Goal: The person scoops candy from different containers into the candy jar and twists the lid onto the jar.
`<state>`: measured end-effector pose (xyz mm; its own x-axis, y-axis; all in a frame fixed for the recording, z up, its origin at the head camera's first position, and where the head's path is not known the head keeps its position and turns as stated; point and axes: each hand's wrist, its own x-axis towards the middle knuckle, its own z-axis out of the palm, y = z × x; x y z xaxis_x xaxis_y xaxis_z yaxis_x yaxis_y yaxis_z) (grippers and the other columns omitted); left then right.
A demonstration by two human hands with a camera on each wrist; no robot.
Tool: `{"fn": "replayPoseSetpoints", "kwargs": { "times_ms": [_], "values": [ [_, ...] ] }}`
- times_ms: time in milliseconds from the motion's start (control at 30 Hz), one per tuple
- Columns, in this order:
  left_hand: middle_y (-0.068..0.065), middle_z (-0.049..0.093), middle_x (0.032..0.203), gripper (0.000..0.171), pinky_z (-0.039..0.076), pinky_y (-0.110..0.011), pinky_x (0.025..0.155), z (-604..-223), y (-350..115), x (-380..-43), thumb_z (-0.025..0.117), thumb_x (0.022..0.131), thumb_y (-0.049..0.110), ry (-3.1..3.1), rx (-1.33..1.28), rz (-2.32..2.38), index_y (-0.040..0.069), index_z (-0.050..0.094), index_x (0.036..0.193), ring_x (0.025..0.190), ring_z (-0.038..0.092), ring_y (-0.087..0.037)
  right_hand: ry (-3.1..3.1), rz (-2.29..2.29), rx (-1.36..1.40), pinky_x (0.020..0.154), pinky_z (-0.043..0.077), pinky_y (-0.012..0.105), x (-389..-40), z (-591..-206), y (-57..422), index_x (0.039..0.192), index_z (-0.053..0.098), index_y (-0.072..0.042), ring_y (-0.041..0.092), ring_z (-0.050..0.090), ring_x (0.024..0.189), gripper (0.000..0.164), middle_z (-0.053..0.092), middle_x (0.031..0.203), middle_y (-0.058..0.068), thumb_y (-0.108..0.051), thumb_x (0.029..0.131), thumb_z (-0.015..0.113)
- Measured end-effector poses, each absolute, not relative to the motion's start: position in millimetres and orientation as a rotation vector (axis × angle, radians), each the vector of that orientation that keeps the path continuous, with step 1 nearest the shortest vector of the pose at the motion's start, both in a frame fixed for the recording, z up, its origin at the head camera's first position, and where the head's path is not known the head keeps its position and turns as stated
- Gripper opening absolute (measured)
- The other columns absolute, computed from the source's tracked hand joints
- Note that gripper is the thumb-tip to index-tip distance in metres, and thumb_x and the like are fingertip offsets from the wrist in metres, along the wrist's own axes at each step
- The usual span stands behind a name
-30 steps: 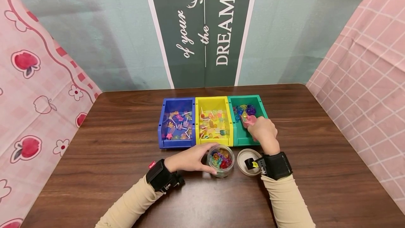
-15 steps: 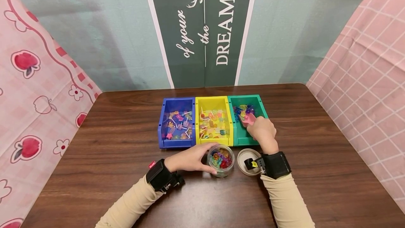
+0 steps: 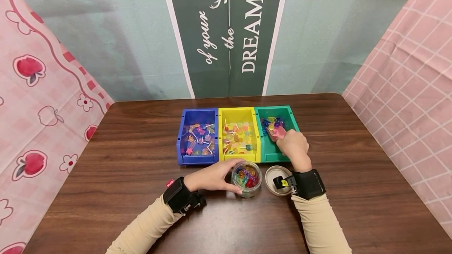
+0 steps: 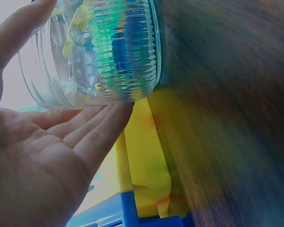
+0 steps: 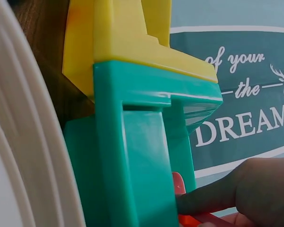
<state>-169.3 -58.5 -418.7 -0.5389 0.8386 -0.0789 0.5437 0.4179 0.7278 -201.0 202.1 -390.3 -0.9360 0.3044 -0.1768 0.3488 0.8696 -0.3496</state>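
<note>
My left hand (image 3: 212, 176) holds a clear glass jar (image 3: 248, 195), thumb on one side and fingers along the other. Its top is uncovered, and colourful translucent beads (image 3: 247, 176) fill part of it. In the left wrist view the jar's ribbed wall (image 4: 128, 52) stands beside the palm. My right hand (image 3: 294, 146) reaches into the green bin (image 3: 272, 156) and grips a pink scoop (image 3: 277, 133). The scoop's front lies against blue, yellow and purple beads (image 3: 272, 122). In the right wrist view, the bin's front hides most of the scoop.
A yellow bin (image 3: 239, 115) and a blue bin (image 3: 199, 117) adjoin the green one, both holding small lollipop-shaped and other charms. A round pale lid (image 3: 271, 176) lies right of the jar, partly beneath the right wrist strap. Fabric hangs behind the wooden table (image 3: 141, 136).
In the green bin the scoop has shifted slightly and the beads in front of it lie differently. The left hand and jar have stayed in place.
</note>
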Motion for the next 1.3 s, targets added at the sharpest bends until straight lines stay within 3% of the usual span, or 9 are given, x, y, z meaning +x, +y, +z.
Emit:
{"fn": "replayPoseSetpoints", "kwargs": {
  "times_ms": [267,567,800,1000,1133,1300],
  "values": [
    [-0.011,0.043,0.143,0.084,0.037,-0.039,0.109,-417.8,-58.5,-169.4,0.070,0.079,0.039,2.237,1.169,0.920,0.004,0.031,0.145,0.129,0.039,-0.016,2.930,-0.601,0.495,0.045,0.045,0.034,-197.4,-383.9,203.8,0.062,0.063,0.000,0.028,0.055,0.057,0.039,0.059,0.051,0.010,-0.027,0.089,0.055],
    [-0.011,0.042,0.144,0.084,0.038,-0.038,0.108,-416.8,-58.7,-168.4,0.071,0.079,0.038,2.226,1.154,0.928,0.004,0.031,0.145,0.128,0.040,-0.015,2.929,-0.631,0.446,0.050,0.047,0.036,-191.8,-375.0,205.4,0.084,0.064,0.006,0.028,0.053,0.060,0.035,0.060,0.061,0.014,-0.028,0.090,0.056],
    [-0.011,0.042,0.144,0.084,0.038,-0.039,0.108,-417.3,-58.6,-168.5,0.071,0.079,0.038,2.232,1.158,0.924,0.004,0.031,0.145,0.128,0.040,-0.015,2.933,-0.636,0.421,0.050,0.046,0.036,-188.6,-367.1,207.0,0.096,0.066,0.007,0.028,0.053,0.061,0.039,0.063,0.061,0.013,-0.030,0.090,0.057],
    [-0.011,0.043,0.143,0.085,0.038,-0.039,0.108,-417.7,-58.8,-168.5,0.071,0.079,0.039,2.237,1.161,0.919,0.004,0.031,0.145,0.128,0.040,-0.015,2.939,-0.650,0.400,0.049,0.046,0.035,-184.1,-360.0,208.4,0.112,0.062,0.008,0.030,0.052,0.063,0.045,0.063,0.071,0.018,-0.030,0.089,0.058],
    [-0.011,0.043,0.143,0.085,0.038,-0.039,0.108,-417.3,-59.0,-168.4,0.071,0.079,0.039,2.234,1.162,0.921,0.004,0.031,0.145,0.128,0.040,-0.015,2.946,-0.663,0.378,0.049,0.045,0.035,-181.6,-356.7,210.2,0.116,0.060,0.009,0.030,0.052,0.064,0.047,0.062,0.075,0.020,-0.029,0.089,0.058],
    [-0.011,0.043,0.143,0.084,0.038,-0.038,0.108,-417.4,-58.9,-168.6,0.071,0.079,0.039,2.232,1.168,0.923,0.004,0.031,0.145,0.128,0.040,-0.015,2.937,-0.676,0.348,0.047,0.043,0.032,-180.7,-355.3,212.4,0.116,0.060,0.009,0.027,0.052,0.060,0.046,0.063,0.066,0.016,-0.029,0.089,0.058]
  ]
}}
